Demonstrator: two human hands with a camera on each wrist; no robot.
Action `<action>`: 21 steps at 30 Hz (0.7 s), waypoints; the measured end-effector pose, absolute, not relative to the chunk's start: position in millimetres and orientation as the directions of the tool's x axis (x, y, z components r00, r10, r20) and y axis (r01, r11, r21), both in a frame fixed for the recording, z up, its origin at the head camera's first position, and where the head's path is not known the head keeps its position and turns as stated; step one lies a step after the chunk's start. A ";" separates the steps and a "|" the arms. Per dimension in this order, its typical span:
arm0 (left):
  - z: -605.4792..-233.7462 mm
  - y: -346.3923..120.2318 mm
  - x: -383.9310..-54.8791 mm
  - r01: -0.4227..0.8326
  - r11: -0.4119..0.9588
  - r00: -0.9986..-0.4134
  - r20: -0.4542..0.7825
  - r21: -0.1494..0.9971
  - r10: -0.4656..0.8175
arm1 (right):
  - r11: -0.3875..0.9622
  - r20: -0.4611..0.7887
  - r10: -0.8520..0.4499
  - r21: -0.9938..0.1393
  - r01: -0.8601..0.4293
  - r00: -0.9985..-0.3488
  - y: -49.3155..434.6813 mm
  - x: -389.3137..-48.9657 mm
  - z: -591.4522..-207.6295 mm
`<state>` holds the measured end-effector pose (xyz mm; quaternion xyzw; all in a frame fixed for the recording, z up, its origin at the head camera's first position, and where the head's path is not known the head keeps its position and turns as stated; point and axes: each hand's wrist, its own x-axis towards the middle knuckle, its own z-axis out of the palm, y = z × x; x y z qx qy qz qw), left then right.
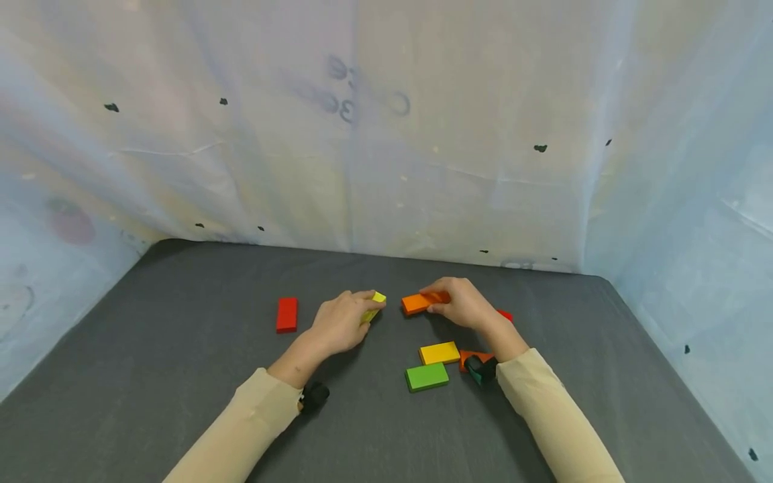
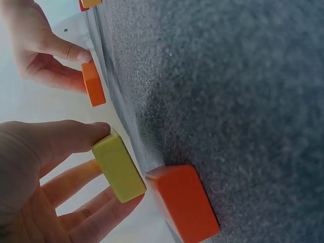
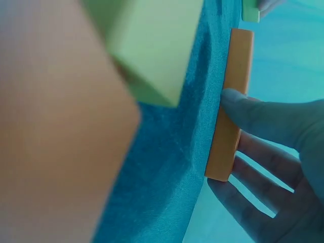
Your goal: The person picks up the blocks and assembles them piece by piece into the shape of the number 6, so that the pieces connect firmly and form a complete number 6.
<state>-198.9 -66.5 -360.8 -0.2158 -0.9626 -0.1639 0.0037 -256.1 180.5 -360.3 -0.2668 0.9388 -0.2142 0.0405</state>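
Note:
My left hand point(image 1: 339, 323) pinches a yellow block point(image 2: 119, 166) between thumb and fingers, partly covering it in the head view. To its right, my right hand point(image 1: 464, 303) grips a long orange block point(image 1: 415, 304), thumb on one side and fingers on the other, as the right wrist view also shows. The held orange block point(image 3: 230, 106) is close over the dark cloth. A red block point(image 1: 286, 315) lies left of my left hand; up close in the left wrist view a red-orange block point(image 2: 185, 202) sits on the cloth.
Nearer me lie another yellow block point(image 1: 439, 353) and a green block point(image 1: 427, 377), side by side. An orange block point(image 1: 471, 357) is partly hidden by the right wrist camera, a red one point(image 1: 506, 314) by the right wrist. Pale sheeting point(image 1: 423, 168) hangs behind the dark table point(image 1: 199, 322).

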 end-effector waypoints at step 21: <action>-357.3 -61.9 -221.0 0.341 0.895 -0.935 0.000 0.288 0.356 | 0.786 0.013 -0.513 -0.395 -0.476 -0.858 161.8 -286.5 -356.8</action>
